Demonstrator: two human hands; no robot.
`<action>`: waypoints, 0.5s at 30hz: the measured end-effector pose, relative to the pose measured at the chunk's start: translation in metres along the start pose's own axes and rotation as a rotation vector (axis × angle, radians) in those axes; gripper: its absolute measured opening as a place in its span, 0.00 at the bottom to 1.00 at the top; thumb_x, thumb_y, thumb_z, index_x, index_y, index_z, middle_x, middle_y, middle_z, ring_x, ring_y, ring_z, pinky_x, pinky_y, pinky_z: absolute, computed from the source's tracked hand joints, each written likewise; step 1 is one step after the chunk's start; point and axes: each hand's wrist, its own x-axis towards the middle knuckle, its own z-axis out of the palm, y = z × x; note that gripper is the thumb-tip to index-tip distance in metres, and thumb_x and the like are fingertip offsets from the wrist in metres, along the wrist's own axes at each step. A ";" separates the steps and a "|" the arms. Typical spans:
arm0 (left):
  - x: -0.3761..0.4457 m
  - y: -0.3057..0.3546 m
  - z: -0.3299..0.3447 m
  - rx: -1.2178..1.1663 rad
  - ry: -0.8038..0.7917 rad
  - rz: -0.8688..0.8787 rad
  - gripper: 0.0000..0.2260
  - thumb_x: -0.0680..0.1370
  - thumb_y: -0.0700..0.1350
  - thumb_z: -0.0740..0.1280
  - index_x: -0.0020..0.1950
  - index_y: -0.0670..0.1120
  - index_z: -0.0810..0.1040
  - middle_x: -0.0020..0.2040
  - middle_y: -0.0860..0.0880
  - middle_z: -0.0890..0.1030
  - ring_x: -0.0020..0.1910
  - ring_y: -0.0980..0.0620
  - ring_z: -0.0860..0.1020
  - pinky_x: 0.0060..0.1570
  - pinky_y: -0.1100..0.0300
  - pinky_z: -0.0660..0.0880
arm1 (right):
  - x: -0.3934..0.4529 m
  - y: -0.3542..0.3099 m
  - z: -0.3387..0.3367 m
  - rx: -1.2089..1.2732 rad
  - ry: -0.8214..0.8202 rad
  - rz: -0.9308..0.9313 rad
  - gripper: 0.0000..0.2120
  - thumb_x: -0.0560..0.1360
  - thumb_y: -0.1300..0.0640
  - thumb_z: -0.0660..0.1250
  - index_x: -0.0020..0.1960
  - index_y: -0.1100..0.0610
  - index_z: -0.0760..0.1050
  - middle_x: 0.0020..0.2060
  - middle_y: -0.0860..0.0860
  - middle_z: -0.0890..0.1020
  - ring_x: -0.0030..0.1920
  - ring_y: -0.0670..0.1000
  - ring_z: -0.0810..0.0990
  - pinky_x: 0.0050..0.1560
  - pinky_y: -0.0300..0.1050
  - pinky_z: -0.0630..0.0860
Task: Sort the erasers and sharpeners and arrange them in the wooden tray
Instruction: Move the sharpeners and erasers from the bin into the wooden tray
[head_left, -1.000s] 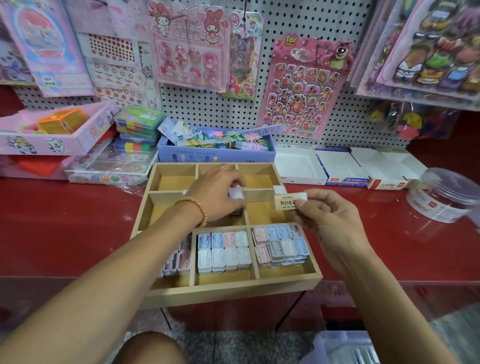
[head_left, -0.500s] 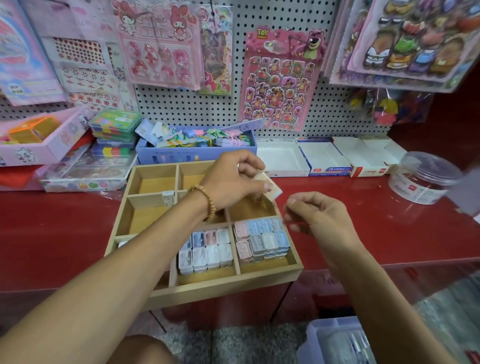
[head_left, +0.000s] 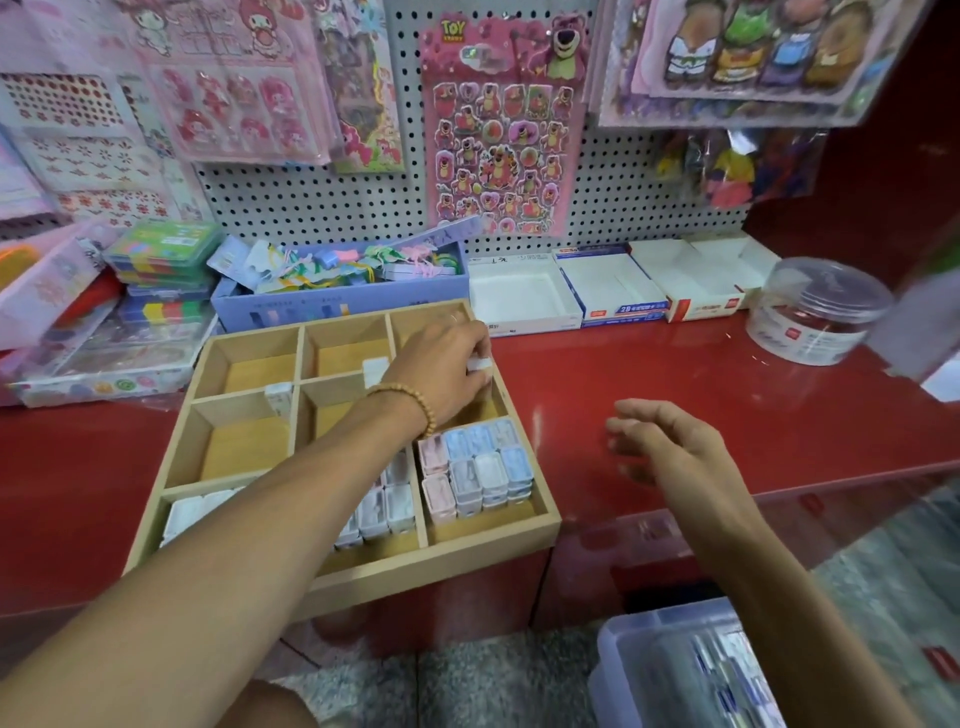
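left hand (head_left: 441, 371) curled round a small white eraser (head_left: 478, 365), over the wooden tray (head_left: 441, 564) middle-right compartment | right hand (head_left: 670, 447) relaxed, fingers loose, holding nothing, above the red surface (head_left: 649, 374) | eraser likely light, slightly rubbery, sleeve slick: pinch the long sides | sharpeners (head_left: 478, 470) fill front-right compartment

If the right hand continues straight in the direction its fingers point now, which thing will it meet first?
The right hand is open and its fingers point left, toward the wooden tray. It would probably meet the tray's right wall first, beside the stacked pastel sharpeners. If the hand is higher than the wall, it may pass over; depth is unclear.
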 end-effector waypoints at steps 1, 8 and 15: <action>0.000 -0.001 0.003 0.004 0.010 0.006 0.05 0.76 0.45 0.70 0.50 0.47 0.76 0.50 0.50 0.74 0.54 0.50 0.72 0.52 0.59 0.67 | 0.000 0.002 -0.002 0.017 0.006 0.005 0.08 0.81 0.63 0.63 0.53 0.54 0.79 0.52 0.61 0.83 0.47 0.51 0.80 0.46 0.41 0.80; 0.001 -0.003 0.007 0.002 0.020 -0.006 0.06 0.76 0.45 0.70 0.49 0.49 0.75 0.51 0.50 0.74 0.52 0.51 0.72 0.49 0.61 0.66 | 0.003 0.008 -0.005 0.013 0.010 0.027 0.08 0.81 0.62 0.63 0.53 0.53 0.79 0.52 0.58 0.84 0.49 0.50 0.82 0.52 0.45 0.79; 0.003 0.003 -0.009 0.090 -0.031 -0.041 0.09 0.75 0.51 0.69 0.53 0.50 0.78 0.51 0.51 0.78 0.50 0.50 0.76 0.46 0.57 0.70 | 0.000 0.004 -0.010 -0.024 0.019 0.010 0.08 0.81 0.61 0.63 0.55 0.53 0.79 0.50 0.55 0.84 0.50 0.51 0.82 0.50 0.44 0.80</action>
